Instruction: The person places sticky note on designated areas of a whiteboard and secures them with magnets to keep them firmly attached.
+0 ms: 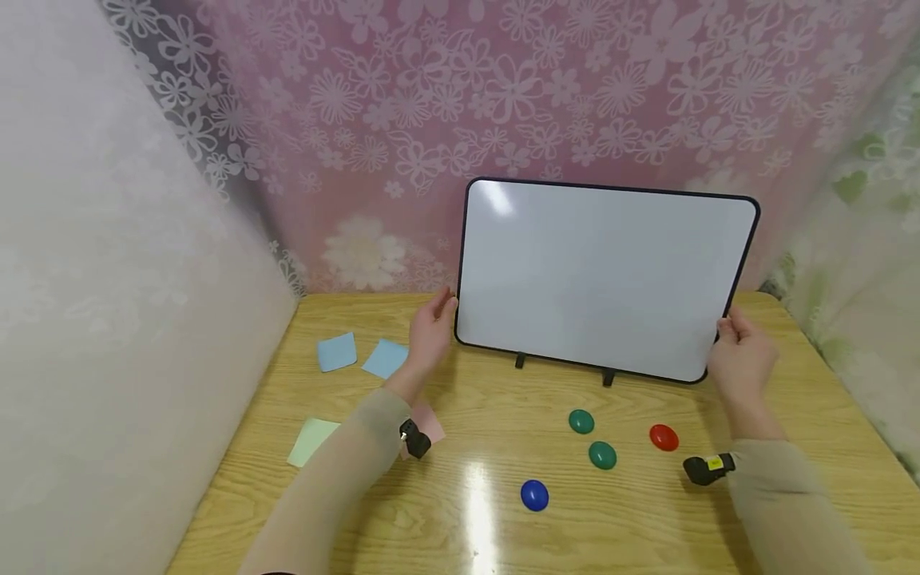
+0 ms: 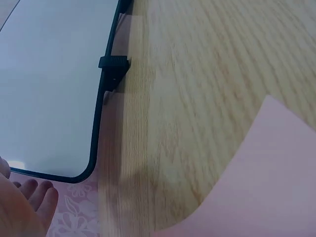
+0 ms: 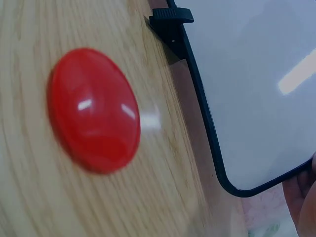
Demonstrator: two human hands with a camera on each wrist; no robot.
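A white whiteboard (image 1: 604, 279) with a black frame stands tilted back on two small black feet (image 1: 608, 377) at the rear of the wooden table (image 1: 647, 527). My left hand (image 1: 434, 327) is at its lower left edge, thumb touching the frame. In the left wrist view the fingers (image 2: 37, 197) lie fairly straight beside the whiteboard's (image 2: 49, 89) corner. My right hand (image 1: 740, 355) pinches the lower right edge, thumb on the front. The right wrist view shows only a sliver of that hand (image 3: 303, 197) by the whiteboard's (image 3: 256, 89) corner.
In front of the board lie a red magnet (image 1: 664, 437) (image 3: 94, 108), two green magnets (image 1: 580, 421) (image 1: 602, 455) and a blue one (image 1: 534, 495). Two blue notes (image 1: 336, 351) (image 1: 384, 358), a green note (image 1: 311, 441) and a pink note (image 1: 430, 423) (image 2: 266, 182) lie left. Flowered curtains enclose the table.
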